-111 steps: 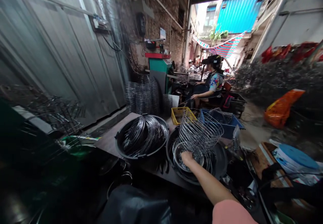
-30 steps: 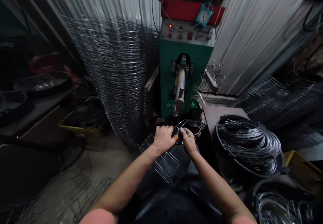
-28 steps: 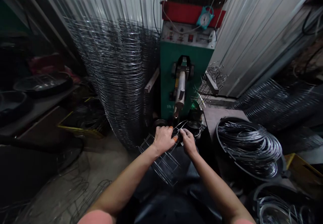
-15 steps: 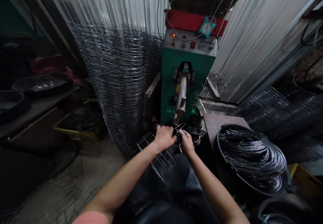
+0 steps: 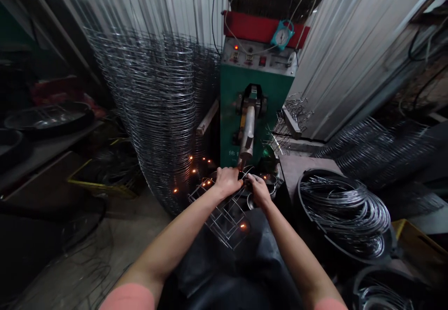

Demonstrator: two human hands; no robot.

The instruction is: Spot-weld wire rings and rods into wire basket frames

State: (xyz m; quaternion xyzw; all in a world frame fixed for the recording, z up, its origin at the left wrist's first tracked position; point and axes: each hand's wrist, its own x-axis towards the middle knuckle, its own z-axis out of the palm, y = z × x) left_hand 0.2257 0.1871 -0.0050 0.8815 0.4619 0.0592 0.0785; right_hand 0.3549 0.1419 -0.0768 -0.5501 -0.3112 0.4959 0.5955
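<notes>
In the head view, my left hand (image 5: 228,181) is closed on a welded wire rack (image 5: 222,220), whose grid hangs below and left of it above my dark apron. My right hand (image 5: 259,189) pinches near a thin curved wire (image 5: 248,171) close to my left fingertips; the exact grip is partly hidden. Just above both hands is the tip of the spot welder's metal arm (image 5: 248,133), extending from a green welding machine (image 5: 229,100). Orange sparks (image 5: 194,171) fly left of the hands, and one glows over the apron. The contact point is hidden by my fingers.
Tall stacks of wire rings (image 5: 164,100) rise on the left. A black tub (image 5: 304,217) of wire hoops stands at right, with another tub (image 5: 357,284) below it. A yellow crate (image 5: 79,182) sits at lower left. Wire pieces hang beside the machine.
Sparks have appeared around the welder's tip. My hands and the wire rack have shifted slightly up toward the tip, and the whole view has moved a little.
</notes>
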